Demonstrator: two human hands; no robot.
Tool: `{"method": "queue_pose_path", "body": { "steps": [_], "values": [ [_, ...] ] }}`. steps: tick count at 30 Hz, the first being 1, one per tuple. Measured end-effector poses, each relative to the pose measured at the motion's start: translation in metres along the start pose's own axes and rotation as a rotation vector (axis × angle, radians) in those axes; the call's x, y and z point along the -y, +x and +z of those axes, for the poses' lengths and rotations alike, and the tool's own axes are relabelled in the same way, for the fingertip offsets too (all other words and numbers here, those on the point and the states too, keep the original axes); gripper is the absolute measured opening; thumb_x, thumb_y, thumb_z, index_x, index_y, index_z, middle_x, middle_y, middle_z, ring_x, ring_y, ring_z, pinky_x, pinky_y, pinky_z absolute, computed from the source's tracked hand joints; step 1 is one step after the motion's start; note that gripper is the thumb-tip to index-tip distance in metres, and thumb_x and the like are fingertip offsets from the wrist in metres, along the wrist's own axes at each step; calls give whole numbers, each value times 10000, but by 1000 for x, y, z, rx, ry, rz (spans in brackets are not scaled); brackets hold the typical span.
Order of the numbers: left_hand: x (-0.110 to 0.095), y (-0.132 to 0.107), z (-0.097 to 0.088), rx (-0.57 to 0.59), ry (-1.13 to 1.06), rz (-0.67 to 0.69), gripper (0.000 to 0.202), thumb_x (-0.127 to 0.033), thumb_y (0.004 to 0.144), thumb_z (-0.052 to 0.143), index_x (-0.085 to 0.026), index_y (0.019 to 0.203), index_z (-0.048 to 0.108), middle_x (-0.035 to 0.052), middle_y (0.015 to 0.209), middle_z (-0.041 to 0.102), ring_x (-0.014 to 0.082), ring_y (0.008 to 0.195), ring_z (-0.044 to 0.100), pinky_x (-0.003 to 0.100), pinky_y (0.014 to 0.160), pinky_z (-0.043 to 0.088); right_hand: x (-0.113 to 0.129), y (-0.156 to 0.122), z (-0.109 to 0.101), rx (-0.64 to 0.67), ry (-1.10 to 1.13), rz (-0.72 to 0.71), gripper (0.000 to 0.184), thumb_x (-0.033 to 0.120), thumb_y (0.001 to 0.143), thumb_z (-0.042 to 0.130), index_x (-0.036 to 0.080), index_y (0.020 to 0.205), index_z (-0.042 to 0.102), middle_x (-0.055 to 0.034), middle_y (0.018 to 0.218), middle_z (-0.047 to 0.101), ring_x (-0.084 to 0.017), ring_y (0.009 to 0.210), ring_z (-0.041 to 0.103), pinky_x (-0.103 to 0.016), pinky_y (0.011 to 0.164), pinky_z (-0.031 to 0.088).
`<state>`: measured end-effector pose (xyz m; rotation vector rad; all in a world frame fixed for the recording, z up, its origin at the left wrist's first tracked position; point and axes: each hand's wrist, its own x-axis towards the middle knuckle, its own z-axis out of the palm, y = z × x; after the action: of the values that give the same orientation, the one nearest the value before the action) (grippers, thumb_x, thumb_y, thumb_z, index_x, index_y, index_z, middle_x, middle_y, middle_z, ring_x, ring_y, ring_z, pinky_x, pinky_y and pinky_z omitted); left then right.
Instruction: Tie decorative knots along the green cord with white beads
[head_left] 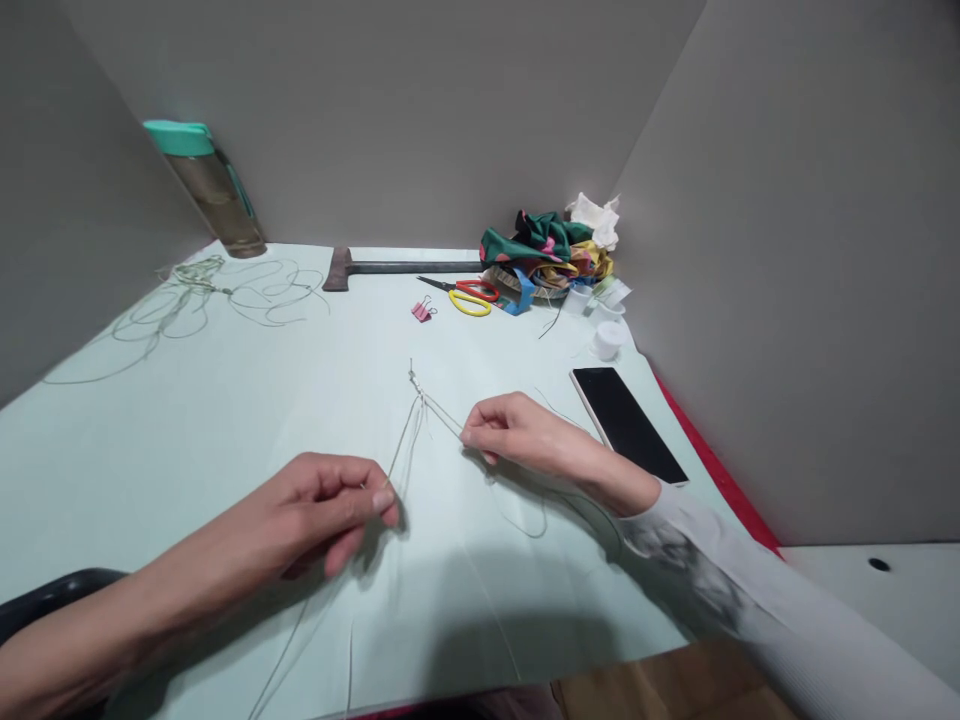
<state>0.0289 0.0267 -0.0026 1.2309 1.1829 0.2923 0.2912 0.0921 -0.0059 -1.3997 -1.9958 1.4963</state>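
Note:
Thin pale-green cords (405, 437) fan out from a small knotted piece (416, 382) near the middle of the table, its far end at what looks like a pin. My left hand (337, 510) pinches a cord between thumb and fingers, lower left of the knot; the loose tail runs down toward the near edge. On the other side, my right hand (499, 428) pinches another cord (444, 414) drawn to the right. Slack from that side curls on the table under my right forearm. Both hands are closed, and the cords between them and the knot look straight.
A tangle of cord (199, 275) lies at far left beside a teal-lidded bottle (210, 190). At the back are a hammer-like tool (341, 268), scissors (471, 298), a pink binder clip (423, 310) and bunched fabric (544, 240). A phone (628, 424) and white tub (607, 340) stand right.

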Motion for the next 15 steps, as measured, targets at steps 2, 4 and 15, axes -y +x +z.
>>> {"method": "queue_pose_path", "body": {
  "steps": [2,4,15],
  "values": [
    [-2,2,6,50,-25,-12,458,-636,903,670,-186,863,741,-34,523,519,104,483,267,260,470,184,-2,-4,5,21,125,33,171,251,904,617,171,754,627,18,635,601,-89,547,396,-266,546,293],
    [-3,3,9,69,9,-11,477,-651,924,645,-187,898,752,-17,565,593,105,494,272,269,479,181,-3,-7,9,39,251,59,153,260,919,611,173,793,617,-4,681,659,-78,518,366,-261,504,259],
    [-13,20,32,216,343,239,377,-378,1045,427,-217,1007,766,14,810,775,163,720,618,251,713,433,9,-16,33,195,829,139,253,335,1006,578,210,837,437,-60,935,751,-8,464,172,-225,439,72]
  ]
}}
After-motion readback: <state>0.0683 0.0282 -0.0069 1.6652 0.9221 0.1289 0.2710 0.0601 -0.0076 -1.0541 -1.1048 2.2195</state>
